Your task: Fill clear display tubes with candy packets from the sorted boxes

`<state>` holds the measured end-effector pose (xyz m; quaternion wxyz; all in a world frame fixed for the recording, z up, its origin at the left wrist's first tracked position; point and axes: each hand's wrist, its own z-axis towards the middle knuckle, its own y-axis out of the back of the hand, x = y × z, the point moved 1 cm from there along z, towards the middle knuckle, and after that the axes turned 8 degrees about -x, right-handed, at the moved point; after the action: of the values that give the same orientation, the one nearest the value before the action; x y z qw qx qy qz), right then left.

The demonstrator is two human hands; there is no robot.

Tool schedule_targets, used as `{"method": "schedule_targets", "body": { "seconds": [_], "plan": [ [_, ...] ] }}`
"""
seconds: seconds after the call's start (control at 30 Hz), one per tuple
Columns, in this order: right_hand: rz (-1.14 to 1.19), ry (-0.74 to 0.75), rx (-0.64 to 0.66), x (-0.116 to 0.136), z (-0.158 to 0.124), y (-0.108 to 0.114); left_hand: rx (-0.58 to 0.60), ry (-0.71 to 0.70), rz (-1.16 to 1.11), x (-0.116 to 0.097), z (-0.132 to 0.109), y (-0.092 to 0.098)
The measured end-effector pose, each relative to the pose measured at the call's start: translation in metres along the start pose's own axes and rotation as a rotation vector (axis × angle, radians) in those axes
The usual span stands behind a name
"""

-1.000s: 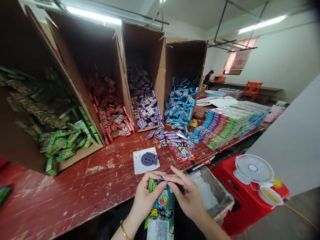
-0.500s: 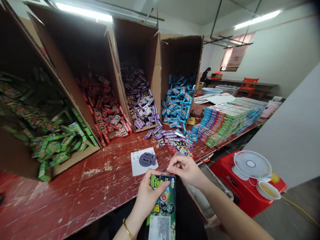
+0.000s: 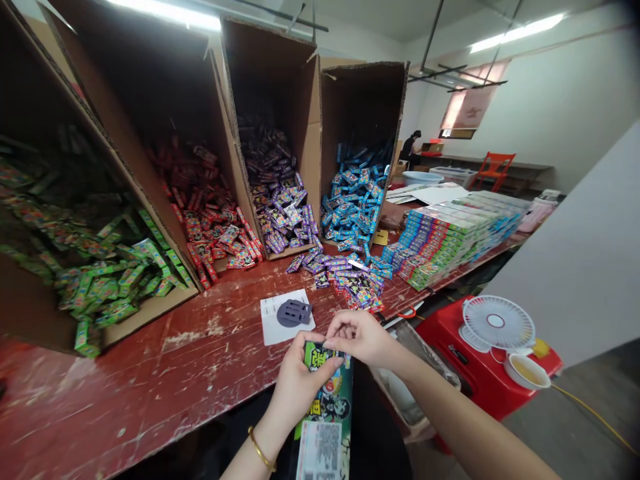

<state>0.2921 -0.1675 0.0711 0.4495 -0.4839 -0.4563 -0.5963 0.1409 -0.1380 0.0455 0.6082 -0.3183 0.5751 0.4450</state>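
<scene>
In the head view, my left hand (image 3: 305,380) is closed around a long green printed box (image 3: 333,400), its thumb across the front. The box is upright over my lap, with a white label on its lower part. At the top end of the box, my right hand (image 3: 357,337) pinches its edge between thumb and fingers; the fingertips are partly hidden. Beyond my hands, a round dark grey plastic piece (image 3: 294,313) lies on a white paper sheet (image 3: 270,327) on the table.
Tipped cartons hold small green (image 3: 120,287), red (image 3: 225,243), purple (image 3: 285,213) and blue packs (image 3: 355,200). Loose purple packs (image 3: 345,270) lie on the red table (image 3: 190,353). Stacked packs (image 3: 445,233) stand right. A fan (image 3: 497,321) and bowl (image 3: 527,370) sit on a red stool (image 3: 480,380).
My right hand has moved left along the top end of the box, from its right corner towards the middle. My left hand still grips the box. The view has shifted slightly.
</scene>
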Motion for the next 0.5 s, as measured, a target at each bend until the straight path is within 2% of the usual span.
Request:
{"method": "schedule_targets", "body": {
  "seconds": [0.07, 0.17, 0.23, 0.4, 0.5],
  "plan": [
    [0.213, -0.154, 0.043, -0.004, 0.002, 0.0, -0.002, 0.011, -0.027, -0.001, -0.002, 0.0],
    [0.512, -0.422, 0.198, -0.013, 0.003, -0.003, -0.012, 0.027, -0.068, -0.001, -0.006, 0.001],
    [0.63, -0.504, 0.271, -0.023, 0.004, -0.007, -0.039, 0.042, -0.103, -0.001, -0.008, 0.0],
    [0.787, -0.608, 0.175, -0.05, 0.0, -0.017, -0.061, 0.107, -0.207, 0.004, -0.006, 0.0],
    [0.809, -0.478, 0.039, -0.058, -0.007, -0.018, -0.069, 0.193, -0.233, 0.006, 0.002, 0.007]
  ]
}}
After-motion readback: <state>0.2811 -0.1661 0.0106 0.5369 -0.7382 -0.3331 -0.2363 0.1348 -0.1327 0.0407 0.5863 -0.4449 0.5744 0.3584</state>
